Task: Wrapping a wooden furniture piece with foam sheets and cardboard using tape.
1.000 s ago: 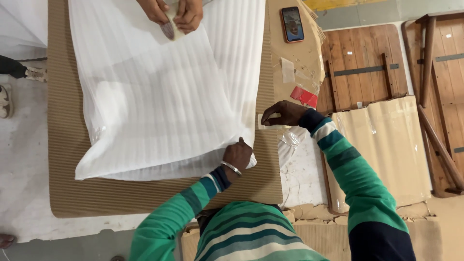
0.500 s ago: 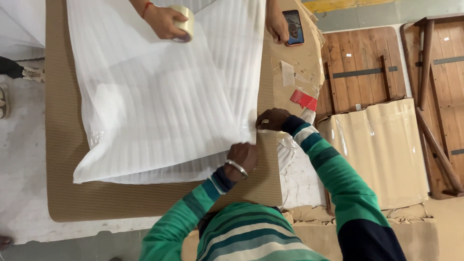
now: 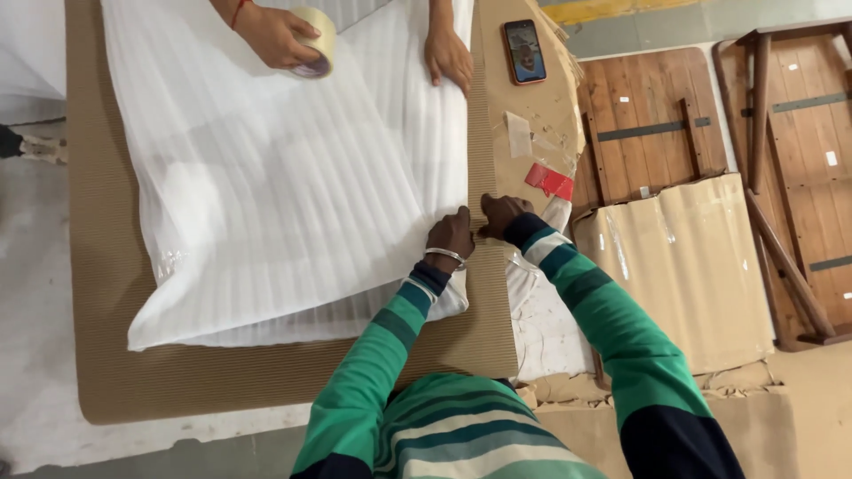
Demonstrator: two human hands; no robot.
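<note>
Far left: bare strip of the brown corrugated cardboard sheet [image 3: 98,293] showed past the white foam wrap [image 3: 284,204]; wide margin there and along the near edge, nothing lying on it. Pale floor [image 3: 31,355] lay beyond the sheet's left edge.

The foam wrap covered most of the sheet, ribbed, with its near left corner loose and slightly lifted. Its right edge ran just short of the cardboard's right edge, leaving a narrow brown strip.

Top of frame: a co-worker's hand [image 3: 277,35] gripped a roll of clear tape [image 3: 315,40] on the foam; the co-worker's other hand [image 3: 448,58] pressed flat near the foam's right edge.

Wearer's left hand [image 3: 451,238], bangle on the wrist, was closed down on the foam's right edge, fingers curled; exact pinch couldn't be made out. Right hand [image 3: 501,215] sat just beside it, touching the same edge at the cardboard strip, fingers bent; whether it actually gripped the foam couldn't be told.

Right of the hands: a red card [image 3: 550,182] and a phone [image 3: 524,51] on cardboard scraps, then a cardboard-wrapped panel [image 3: 683,266], then wooden furniture [image 3: 781,133]. Room on that side was tight.
</note>
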